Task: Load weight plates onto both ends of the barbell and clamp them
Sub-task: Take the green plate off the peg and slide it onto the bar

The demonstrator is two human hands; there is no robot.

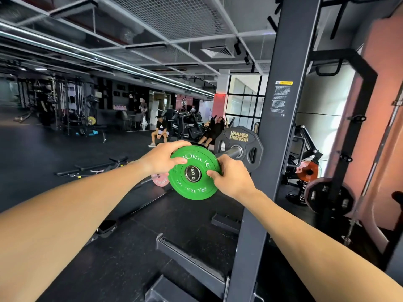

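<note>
A green Rogue weight plate [192,188] sits on the near end of the barbell sleeve [231,152], the sleeve's end cap showing through its centre hole. My left hand [162,159] grips the plate's upper left rim. My right hand [232,177] holds its right edge, thumb on the face. Farther along the sleeve sits a black Hammer Strength plate [238,137], apart from the green one. No clamp is visible.
A dark rack upright [277,127] stands just right of the plates, its base rails [192,258] on the floor below. A pink plate [160,180] and a bench [96,168] lie on the floor to the left. More plates [329,196] hang at right. People sit in the background.
</note>
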